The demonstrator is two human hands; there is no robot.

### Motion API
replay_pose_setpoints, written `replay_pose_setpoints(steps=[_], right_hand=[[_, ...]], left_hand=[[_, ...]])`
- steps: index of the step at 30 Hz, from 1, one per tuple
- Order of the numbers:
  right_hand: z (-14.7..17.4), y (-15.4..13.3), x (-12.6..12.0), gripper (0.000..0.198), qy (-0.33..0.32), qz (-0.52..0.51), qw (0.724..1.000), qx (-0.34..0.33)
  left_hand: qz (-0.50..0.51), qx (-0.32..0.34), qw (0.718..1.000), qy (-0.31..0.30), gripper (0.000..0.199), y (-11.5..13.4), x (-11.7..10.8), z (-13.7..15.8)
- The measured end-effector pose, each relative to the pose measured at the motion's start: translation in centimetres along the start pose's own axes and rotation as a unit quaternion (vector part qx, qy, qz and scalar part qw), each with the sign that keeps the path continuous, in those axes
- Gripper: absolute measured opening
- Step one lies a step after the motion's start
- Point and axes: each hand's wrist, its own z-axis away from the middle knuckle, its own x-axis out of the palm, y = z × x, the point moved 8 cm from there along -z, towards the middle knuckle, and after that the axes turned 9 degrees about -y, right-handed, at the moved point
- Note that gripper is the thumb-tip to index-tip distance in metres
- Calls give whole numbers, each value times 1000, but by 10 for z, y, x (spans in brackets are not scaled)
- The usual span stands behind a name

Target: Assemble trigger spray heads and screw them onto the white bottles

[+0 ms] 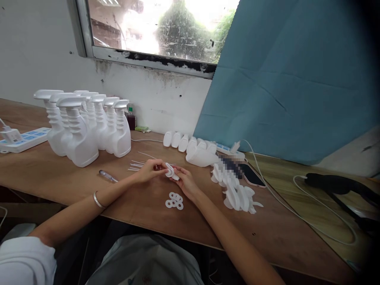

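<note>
In front of me, both hands meet on a small white plastic spray head (175,177). My right hand (186,181) has its fingers closed around the lower right side of it. My left hand (152,170) pinches its left edge, where a round white rim or ring shows; I cannot tell whether that is a separate washer. Just below the hands lies a small pile of flat white washers (173,203). Several thin white tubes (136,165) rest beyond my left wrist, with a clear-handled screwdriver (108,176) nearer me.
Several white spray bottles (81,138) stand at the left by a power strip (32,136). White bottles (199,155) lie along the back. At the right are a heap of white spray heads (237,194), a phone (252,175) and a white cable (279,200).
</note>
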Motion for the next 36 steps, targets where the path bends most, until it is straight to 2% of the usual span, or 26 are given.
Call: replay_pose_setpoints(steps=[6, 11, 15, 18, 24, 29, 33, 36], right_hand=[[2, 7, 9, 29, -39, -75, 996, 30], [7, 10, 20, 43, -79, -73, 993, 50], [7, 13, 22, 35, -84, -45, 994, 60], [5, 12, 20, 35, -82, -11, 995, 51], [2, 2, 9, 36, -25, 112, 993, -20], [8, -19, 9, 40, 0, 246, 964, -99], [14, -31, 17, 18, -25, 363, 921, -136], [16, -35, 22, 8, -48, 437, 884, -157]], left_hand=[[-58, 22, 996, 57, 29, 6, -8, 4], [-85, 59, 994, 31, 19, 19, -3, 5], [-64, 65, 996, -8, 20, 21, 4, 5], [-48, 56, 997, -17, 32, 17, 4, 6], [-49, 37, 998, -13, 38, 4, 1, 4], [-65, 46, 996, -47, 34, 2, 7, 2], [-90, 65, 991, -71, 29, 7, 11, 3], [-114, 79, 987, -81, 27, 9, 13, 3]])
